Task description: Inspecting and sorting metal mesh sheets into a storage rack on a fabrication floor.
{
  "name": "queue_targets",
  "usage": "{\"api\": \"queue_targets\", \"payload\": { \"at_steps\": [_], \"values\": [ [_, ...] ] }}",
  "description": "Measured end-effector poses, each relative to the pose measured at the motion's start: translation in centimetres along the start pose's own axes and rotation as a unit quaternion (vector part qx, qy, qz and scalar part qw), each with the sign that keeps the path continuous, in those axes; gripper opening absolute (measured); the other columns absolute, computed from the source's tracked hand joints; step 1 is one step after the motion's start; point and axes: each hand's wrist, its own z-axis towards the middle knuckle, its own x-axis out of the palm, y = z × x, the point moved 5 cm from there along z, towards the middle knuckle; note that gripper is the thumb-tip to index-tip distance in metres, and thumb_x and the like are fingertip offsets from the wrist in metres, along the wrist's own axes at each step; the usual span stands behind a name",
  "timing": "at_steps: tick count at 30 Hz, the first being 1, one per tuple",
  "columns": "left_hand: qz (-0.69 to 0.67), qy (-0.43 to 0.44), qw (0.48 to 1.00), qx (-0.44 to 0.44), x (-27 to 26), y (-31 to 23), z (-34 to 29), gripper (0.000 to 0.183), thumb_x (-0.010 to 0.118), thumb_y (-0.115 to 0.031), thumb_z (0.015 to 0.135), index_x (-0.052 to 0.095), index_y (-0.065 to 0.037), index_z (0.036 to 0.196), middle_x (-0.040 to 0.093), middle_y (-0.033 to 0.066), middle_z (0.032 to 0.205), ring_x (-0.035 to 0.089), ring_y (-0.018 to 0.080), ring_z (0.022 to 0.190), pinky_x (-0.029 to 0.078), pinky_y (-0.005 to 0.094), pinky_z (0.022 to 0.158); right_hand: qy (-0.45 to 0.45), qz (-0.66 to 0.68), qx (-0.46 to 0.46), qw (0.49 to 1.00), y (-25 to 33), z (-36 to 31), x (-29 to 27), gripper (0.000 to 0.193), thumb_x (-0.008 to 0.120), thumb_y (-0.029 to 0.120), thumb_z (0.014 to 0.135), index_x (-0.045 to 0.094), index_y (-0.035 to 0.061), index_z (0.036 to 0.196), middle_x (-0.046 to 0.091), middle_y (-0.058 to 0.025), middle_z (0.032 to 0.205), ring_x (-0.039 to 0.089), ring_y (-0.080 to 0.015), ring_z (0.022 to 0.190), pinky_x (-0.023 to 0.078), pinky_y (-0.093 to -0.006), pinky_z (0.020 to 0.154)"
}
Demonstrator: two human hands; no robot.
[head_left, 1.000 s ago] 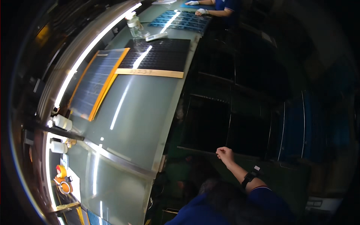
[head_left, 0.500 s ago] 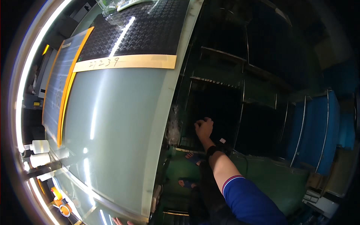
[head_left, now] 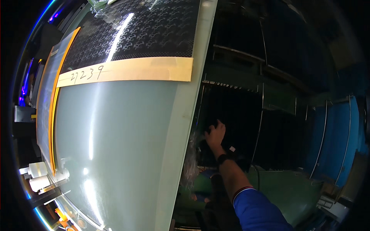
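Note:
My right hand (head_left: 216,135) is stretched out over a dark area to the right of the table, a dark band round its wrist. Its fingers are apart, and I see nothing in them. Beneath it lies a dark, flat surface (head_left: 239,119), too dim to make out; whether I touch it I cannot tell. A small white tag (head_left: 232,149) shows just right of the wrist. Crumpled clear plastic (head_left: 190,163) hangs along the table's edge, left of the hand. My left hand is out of view.
On the lit glass-topped table (head_left: 123,146) lie a tan strip (head_left: 154,70) with handwriting, a black patterned sheet (head_left: 154,34) and an orange-edged framed panel (head_left: 48,104). White rolls (head_left: 37,169) stand at the left. Blue panels (head_left: 333,134) with metal rods are far right.
The view has shifted, so the table reaches further right. My right hand's fingers have spread from a more closed pose. My left hand's fingertips have dropped out of the lower edge.

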Motion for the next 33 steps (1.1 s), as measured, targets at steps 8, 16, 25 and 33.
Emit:
{"api": "queue_targets", "payload": {
  "at_steps": [8,16,25,33],
  "values": [
    [0.002,-0.002,1.000,0.006,0.7,0.1,0.6,0.047,0.045,-0.027,0.094,0.042,0.005,0.128,0.046,0.0233,0.128,0.042,0.0358,0.119,0.032,0.0436,0.102,0.005,-0.064,0.011,0.998,1.5,0.0,1.0,0.014,0.071,0.016,0.064,0.071,0.0037,0.071,0.034,-0.0193,0.138,0.026,-0.0367,0.127,0.010,-0.0545,0.108],
    [-0.006,0.000,1.000,0.021,1.5,0.4,0.6,0.046,0.045,-0.026,0.094,0.043,0.005,0.128,0.046,0.0229,0.128,0.042,0.0355,0.119,0.032,0.0433,0.102,-0.011,-0.026,0.031,0.999,0.9,0.3,-1.1,0.012,0.061,0.008,0.069,0.068,-0.0019,0.066,0.048,-0.0200,0.126,0.043,-0.0335,0.118,0.024,-0.0527,0.102],
    [-0.009,0.004,0.999,0.038,2.7,1.9,-0.2,0.046,0.045,-0.026,0.094,0.043,0.005,0.127,0.047,0.0225,0.127,0.043,0.0351,0.119,0.032,0.0429,0.102,0.085,0.160,0.120,0.976,1.3,-5.3,-18.5,0.013,0.054,0.009,0.083,0.057,-0.0026,0.088,0.061,-0.0247,0.086,0.060,-0.0409,0.080,0.048,-0.0443,0.067],
    [-0.016,0.017,0.999,0.047,2.5,5.0,-2.4,0.045,0.045,-0.026,0.094,0.044,0.004,0.127,0.048,0.0222,0.127,0.043,0.0348,0.118,0.033,0.0426,0.102,-0.031,0.260,0.102,0.960,-6.4,-12.3,-35.4,0.012,0.059,0.007,0.085,0.053,0.0021,0.076,0.047,-0.0010,0.058,0.042,-0.0047,0.054,0.036,-0.0244,0.047]
  ]
}}
